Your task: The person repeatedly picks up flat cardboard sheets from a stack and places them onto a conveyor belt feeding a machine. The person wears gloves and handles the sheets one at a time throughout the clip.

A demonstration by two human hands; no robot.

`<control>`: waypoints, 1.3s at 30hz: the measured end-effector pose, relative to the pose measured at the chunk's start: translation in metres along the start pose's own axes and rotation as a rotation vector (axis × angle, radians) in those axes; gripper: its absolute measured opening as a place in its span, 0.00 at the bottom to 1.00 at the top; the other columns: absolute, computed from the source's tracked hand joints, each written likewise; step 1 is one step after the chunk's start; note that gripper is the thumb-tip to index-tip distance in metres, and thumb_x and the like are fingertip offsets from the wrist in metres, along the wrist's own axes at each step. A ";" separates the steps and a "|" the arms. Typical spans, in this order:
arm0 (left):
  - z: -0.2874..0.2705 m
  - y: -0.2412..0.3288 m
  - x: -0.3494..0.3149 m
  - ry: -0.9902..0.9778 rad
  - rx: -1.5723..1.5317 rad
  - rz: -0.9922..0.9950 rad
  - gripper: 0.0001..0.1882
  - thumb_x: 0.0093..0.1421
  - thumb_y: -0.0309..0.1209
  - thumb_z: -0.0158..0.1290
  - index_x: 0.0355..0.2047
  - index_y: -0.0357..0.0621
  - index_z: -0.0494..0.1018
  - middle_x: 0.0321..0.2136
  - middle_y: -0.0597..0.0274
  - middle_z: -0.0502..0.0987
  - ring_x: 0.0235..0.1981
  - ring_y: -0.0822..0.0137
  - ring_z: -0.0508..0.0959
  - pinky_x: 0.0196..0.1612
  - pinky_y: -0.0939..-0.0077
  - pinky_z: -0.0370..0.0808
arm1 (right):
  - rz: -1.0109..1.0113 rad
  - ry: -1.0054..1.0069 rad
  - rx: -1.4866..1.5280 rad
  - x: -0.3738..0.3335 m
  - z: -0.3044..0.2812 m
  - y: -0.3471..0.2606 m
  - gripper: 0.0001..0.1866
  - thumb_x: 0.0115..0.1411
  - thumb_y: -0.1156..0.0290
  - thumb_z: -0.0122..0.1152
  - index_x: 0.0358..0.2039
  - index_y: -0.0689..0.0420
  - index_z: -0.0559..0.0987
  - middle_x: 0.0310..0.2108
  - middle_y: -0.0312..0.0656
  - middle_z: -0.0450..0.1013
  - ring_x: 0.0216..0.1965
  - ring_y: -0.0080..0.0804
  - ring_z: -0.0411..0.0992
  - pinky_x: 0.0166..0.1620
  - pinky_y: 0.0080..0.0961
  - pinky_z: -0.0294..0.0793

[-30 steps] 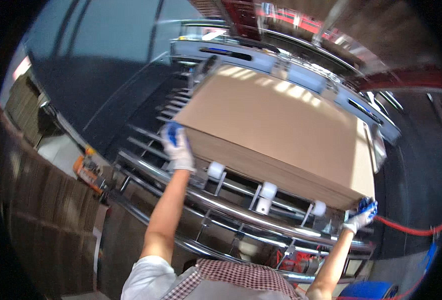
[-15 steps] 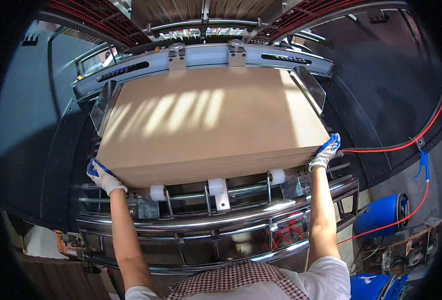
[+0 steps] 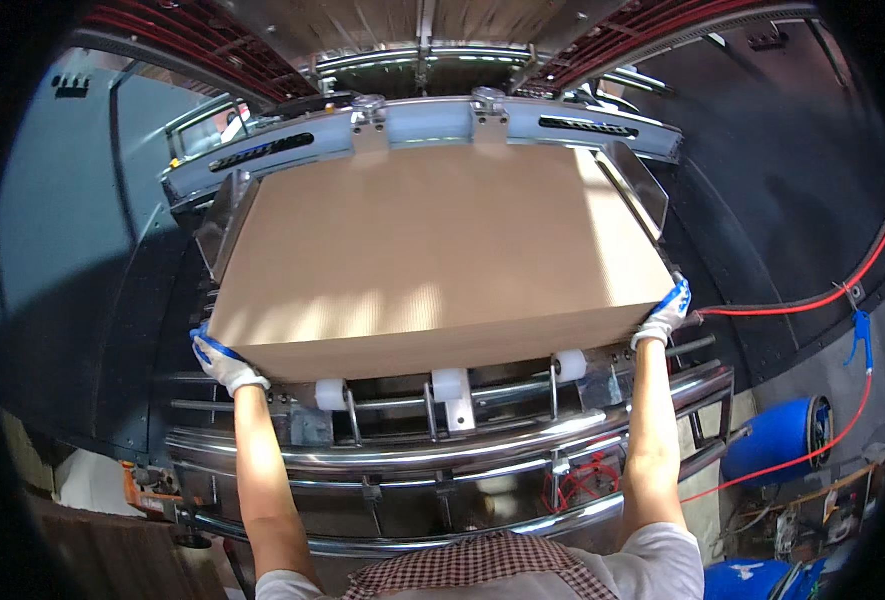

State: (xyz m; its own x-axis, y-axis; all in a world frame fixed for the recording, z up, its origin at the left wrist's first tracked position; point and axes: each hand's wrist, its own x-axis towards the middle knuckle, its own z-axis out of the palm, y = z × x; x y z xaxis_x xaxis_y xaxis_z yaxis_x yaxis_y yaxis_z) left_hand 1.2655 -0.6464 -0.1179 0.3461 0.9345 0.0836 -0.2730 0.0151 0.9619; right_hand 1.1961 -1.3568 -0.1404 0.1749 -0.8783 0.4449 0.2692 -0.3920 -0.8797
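A thick stack of brown corrugated cardboard sheets [image 3: 442, 240] lies in the machine's feed bay, its near face running level between my arms. My left hand [image 3: 224, 358], in a white glove with a blue-coated palm, is cupped round the near left corner. At the near right corner my right hand [image 3: 662, 312], gloved the same way, presses against the side with its fingers pointing up. Both arms are stretched out, and the stack is held between the two hands. Some fingertips are hidden against the cardboard.
White rollers [image 3: 450, 385] on metal rods stand below the near edge. Chrome rails [image 3: 412, 455] cross in front of me. Metal side guides [image 3: 224, 225] flank the stack, and a blue-grey crossbar [image 3: 427, 122] spans the far side. A red hose [image 3: 792, 308] and blue barrel [image 3: 777, 440] are at right.
The near face of the stack looks more even than before. Light stripes have shifted toward its near edge. The whole view has moved slightly; both hands stay at the corners.
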 end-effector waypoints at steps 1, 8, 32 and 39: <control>-0.005 -0.016 0.020 -0.052 0.009 0.064 0.28 0.64 0.51 0.47 0.53 0.41 0.68 0.49 0.50 0.73 0.44 0.57 0.75 0.49 0.61 0.73 | 0.037 0.018 -0.029 -0.005 0.004 -0.002 0.19 0.67 0.59 0.45 0.39 0.61 0.78 0.36 0.42 0.76 0.37 0.31 0.72 0.46 0.30 0.71; -0.001 -0.013 0.011 -0.115 -0.074 0.011 0.26 0.65 0.50 0.45 0.51 0.41 0.69 0.44 0.55 0.75 0.41 0.60 0.76 0.47 0.65 0.73 | 0.068 0.020 -0.052 0.007 -0.005 0.017 0.21 0.68 0.55 0.45 0.39 0.61 0.77 0.37 0.44 0.76 0.38 0.34 0.72 0.48 0.30 0.69; -0.002 -0.005 -0.007 -0.141 -0.054 0.046 0.22 0.68 0.42 0.43 0.56 0.42 0.64 0.51 0.52 0.70 0.49 0.60 0.71 0.54 0.67 0.68 | -0.464 -0.582 -0.210 -0.079 0.130 -0.175 0.24 0.64 0.70 0.51 0.60 0.63 0.64 0.60 0.49 0.63 0.62 0.39 0.59 0.64 0.32 0.53; -0.010 -0.011 -0.004 -0.188 -0.012 0.127 0.24 0.67 0.47 0.43 0.52 0.41 0.67 0.48 0.52 0.71 0.49 0.59 0.71 0.54 0.64 0.66 | -0.835 -1.031 -0.569 -0.168 0.347 -0.219 0.35 0.62 0.46 0.46 0.65 0.49 0.57 0.67 0.47 0.50 0.68 0.50 0.47 0.66 0.47 0.46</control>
State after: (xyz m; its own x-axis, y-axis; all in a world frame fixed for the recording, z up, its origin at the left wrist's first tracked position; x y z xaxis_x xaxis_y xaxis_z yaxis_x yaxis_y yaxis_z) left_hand 1.2579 -0.6463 -0.1317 0.4692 0.8465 0.2515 -0.3348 -0.0930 0.9377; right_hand 1.4364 -1.0287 0.0361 0.8172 0.1464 0.5575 0.2686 -0.9525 -0.1436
